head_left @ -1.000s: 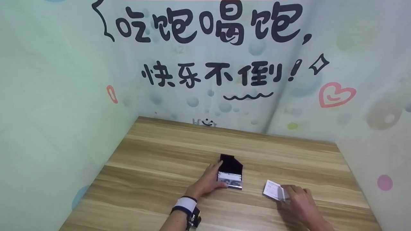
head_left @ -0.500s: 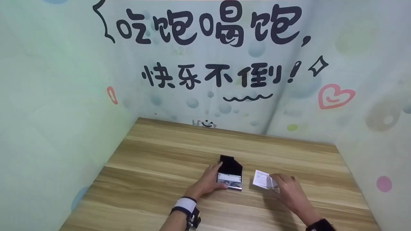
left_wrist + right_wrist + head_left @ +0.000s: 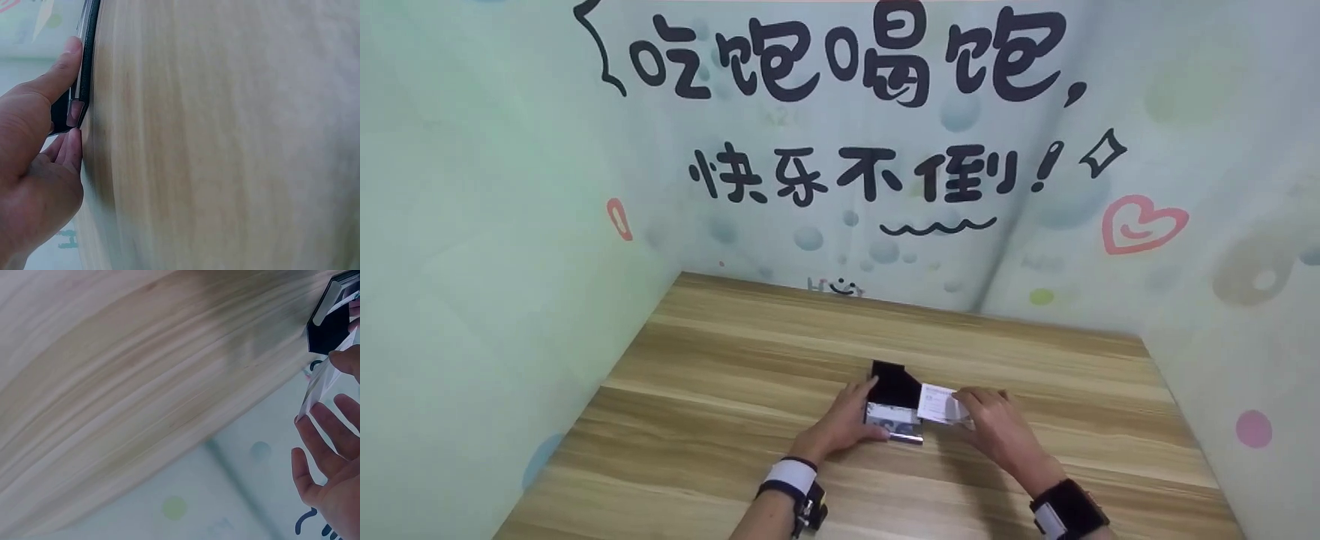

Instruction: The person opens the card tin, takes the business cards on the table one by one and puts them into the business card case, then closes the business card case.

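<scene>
A black card case (image 3: 895, 385) stands with its lid folded back on the table, and a printed, silvery-grey item fills its front part. My left hand (image 3: 844, 424) grips the case by its left side, thumb at the near edge. In the left wrist view the thumb and fingers hold the dark case (image 3: 85, 76) from both sides. My right hand (image 3: 997, 427) pinches a white printed card (image 3: 937, 403), whose left edge overlaps the case's right side. The right wrist view has the card (image 3: 319, 385) between thumb and fingertips, with the case (image 3: 326, 332) behind.
The wood-grain table (image 3: 720, 360) runs back to a pale printed wall sheet (image 3: 840, 247) with large black characters. Similar sheets rise at left and right. Both wrists wear bands, and a small dark device (image 3: 812, 510) hangs on the left one.
My right hand has carried the white card leftward and farther from me, up to the case's right side. My left hand and the case have stayed in place.
</scene>
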A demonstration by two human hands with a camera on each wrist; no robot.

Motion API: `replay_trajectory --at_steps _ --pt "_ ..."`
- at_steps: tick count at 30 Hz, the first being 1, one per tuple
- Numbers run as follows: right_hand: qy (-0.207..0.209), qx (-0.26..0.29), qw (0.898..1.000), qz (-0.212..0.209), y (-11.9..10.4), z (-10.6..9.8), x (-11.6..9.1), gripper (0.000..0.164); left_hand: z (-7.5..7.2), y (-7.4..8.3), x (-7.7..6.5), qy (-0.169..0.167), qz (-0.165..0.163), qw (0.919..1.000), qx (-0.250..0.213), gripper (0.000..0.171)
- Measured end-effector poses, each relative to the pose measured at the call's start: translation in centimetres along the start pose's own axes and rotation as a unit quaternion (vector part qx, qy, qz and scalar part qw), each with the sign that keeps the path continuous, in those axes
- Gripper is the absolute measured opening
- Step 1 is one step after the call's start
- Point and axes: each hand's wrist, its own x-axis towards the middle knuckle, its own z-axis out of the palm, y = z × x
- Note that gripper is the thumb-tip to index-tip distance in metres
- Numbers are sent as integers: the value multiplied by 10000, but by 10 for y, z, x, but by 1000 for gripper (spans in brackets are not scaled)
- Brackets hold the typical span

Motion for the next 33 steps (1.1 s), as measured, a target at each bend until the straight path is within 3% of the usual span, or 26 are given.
replay_trajectory --at_steps 12,23,33 --pt "-203 101 9996 -161 -15 32 15 39 0 -3 -4 17 8 9999 -141 97" --pt "-437 -9 9984 -353 -22 39 31 40 -2 1 0 53 63 10000 7 98" --pt "-817 252 9963 -122 -30 47 39 34 -6 4 3 -53 -18 9999 150 101"
